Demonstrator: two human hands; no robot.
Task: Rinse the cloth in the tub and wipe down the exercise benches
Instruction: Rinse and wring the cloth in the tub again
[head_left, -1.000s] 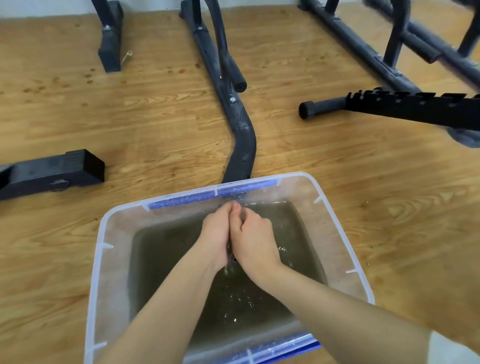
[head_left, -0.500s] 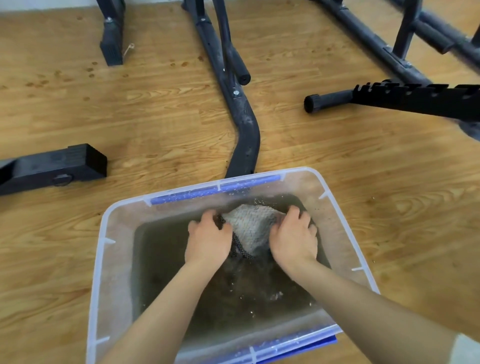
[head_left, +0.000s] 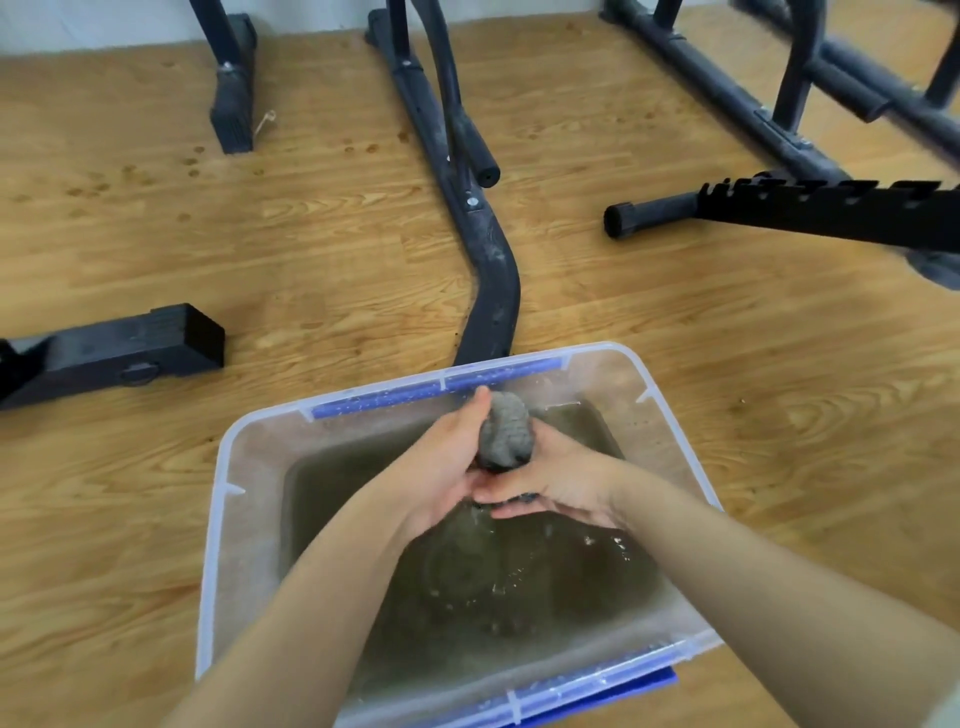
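Note:
A clear plastic tub with blue rim strips stands on the wooden floor and holds murky grey water. Above the water, near the tub's far end, both my hands press a wet grey cloth into a tight upright bundle. My left hand wraps its left side, thumb up along it. My right hand cups it from the right and below. Drops fall onto the rippled water beneath. The black curved frame of an exercise bench runs away from the tub's far edge.
A black bench foot lies on the floor to the left. Another black leg stands at the back left. At the right, a notched black bar and tubular frame cross the floor. Water spots mark the boards at back left.
The cloth was spread between my two hands half a second ago; now my hands have come together and bunched it into a ball lifted above the water.

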